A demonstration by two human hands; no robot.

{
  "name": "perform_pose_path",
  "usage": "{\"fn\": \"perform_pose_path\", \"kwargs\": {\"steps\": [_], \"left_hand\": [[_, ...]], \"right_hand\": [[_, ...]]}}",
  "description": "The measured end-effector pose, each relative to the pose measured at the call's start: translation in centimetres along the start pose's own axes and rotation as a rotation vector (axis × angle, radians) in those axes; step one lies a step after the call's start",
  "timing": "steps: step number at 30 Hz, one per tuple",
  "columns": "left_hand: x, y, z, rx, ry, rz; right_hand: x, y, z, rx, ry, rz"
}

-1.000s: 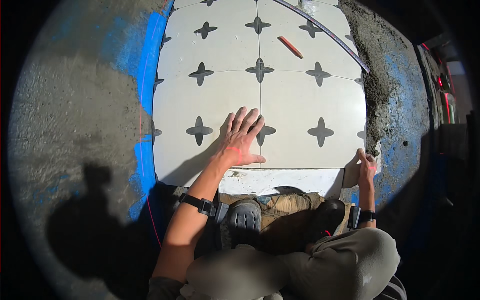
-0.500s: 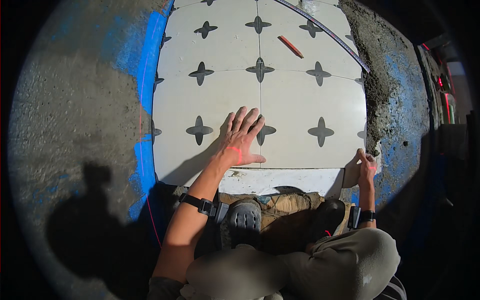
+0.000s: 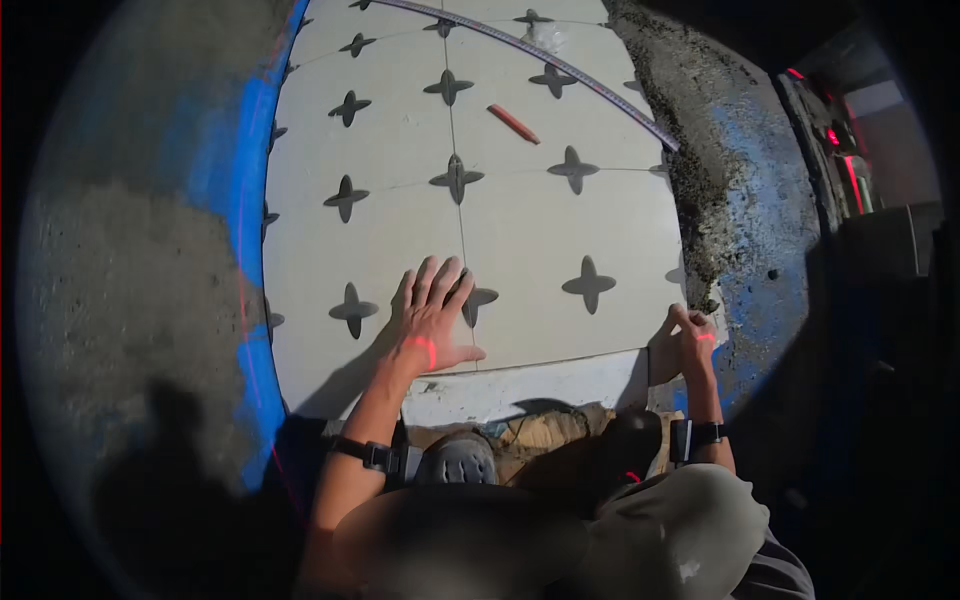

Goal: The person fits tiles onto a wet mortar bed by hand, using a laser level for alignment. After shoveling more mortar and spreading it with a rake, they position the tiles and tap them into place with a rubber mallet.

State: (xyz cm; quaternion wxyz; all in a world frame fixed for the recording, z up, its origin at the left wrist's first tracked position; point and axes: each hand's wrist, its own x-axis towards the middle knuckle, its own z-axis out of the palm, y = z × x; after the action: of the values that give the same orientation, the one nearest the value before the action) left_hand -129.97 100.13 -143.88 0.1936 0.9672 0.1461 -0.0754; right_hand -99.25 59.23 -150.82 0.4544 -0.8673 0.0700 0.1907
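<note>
Large cream tiles (image 3: 530, 240) with dark four-petal motifs lie in front of me, meeting at thin joints. My left hand (image 3: 428, 325) rests flat on the nearest tiles, fingers spread across the joint by a motif; a red laser line crosses its wrist. At the right front corner of the tiles, my right hand (image 3: 697, 335) is closed, thumb and fingers drawn together. Whatever it pinches is hidden. A white strip (image 3: 520, 388) runs along the tiles' near edge between my hands. Farther off, a red carpenter's pencil (image 3: 514, 124) lies on a tile.
A curved measuring tape (image 3: 570, 70) stretches over the far tiles to their right edge. Wet grey mortar (image 3: 690, 190) borders the right side. Along the left runs a blue painted band (image 3: 252, 190) with a red laser line. My shoes (image 3: 460, 460) stand just below the white strip.
The view has shifted and turned slightly, so the tiles sit lower and farther left. My hands keep their places on the tiles and at the corner. The light is dimmer.
</note>
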Motion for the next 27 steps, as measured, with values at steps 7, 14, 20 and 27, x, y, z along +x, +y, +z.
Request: {"fn": "perform_pose_path", "kwargs": {"steps": [7,14,20,27], "left_hand": [[1.1,2.0,-1.2,0.004,0.007,-0.031],[3.4,4.4,-1.8,0.057,0.016,0.005],[3.6,5.0,-2.1,0.092,0.007,-0.022],[3.4,4.8,-1.9,0.039,0.088,0.009]], "right_hand": [[0.9,-1.5,-1.5,0.019,-0.078,-0.001],[2.4,-2.1,-4.2,0.001,-0.052,-0.082],[2.4,-4.7,-5.0,-0.122,-0.081,-0.11],[2.1,-4.9,-4.8,-0.087,-0.033,-0.077]]}}
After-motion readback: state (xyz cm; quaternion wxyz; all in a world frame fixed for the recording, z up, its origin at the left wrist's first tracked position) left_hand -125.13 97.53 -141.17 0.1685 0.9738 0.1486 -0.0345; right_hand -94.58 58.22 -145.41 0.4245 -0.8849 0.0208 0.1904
